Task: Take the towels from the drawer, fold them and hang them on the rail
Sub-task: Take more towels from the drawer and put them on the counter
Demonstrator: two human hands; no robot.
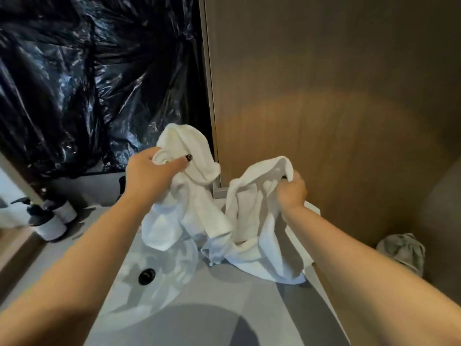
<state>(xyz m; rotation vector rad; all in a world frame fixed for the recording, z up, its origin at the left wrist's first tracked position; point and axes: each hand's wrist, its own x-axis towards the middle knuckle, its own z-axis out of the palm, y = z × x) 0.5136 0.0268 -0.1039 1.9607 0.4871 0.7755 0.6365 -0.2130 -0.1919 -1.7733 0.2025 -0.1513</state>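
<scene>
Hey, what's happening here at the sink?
A person holds up a crumpled white towel over the sink, the left hand gripping one bunched end and the right hand gripping the other. The towel is not yet folded, and its lower part rests on the counter. No rail is in view.

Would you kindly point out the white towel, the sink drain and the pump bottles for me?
white towel (252, 221): head view, on the hanging cloth between the hands.
sink drain (146, 276): head view, on the black plug.
pump bottles (50, 227): head view, on the nearer bottle's label.
</scene>
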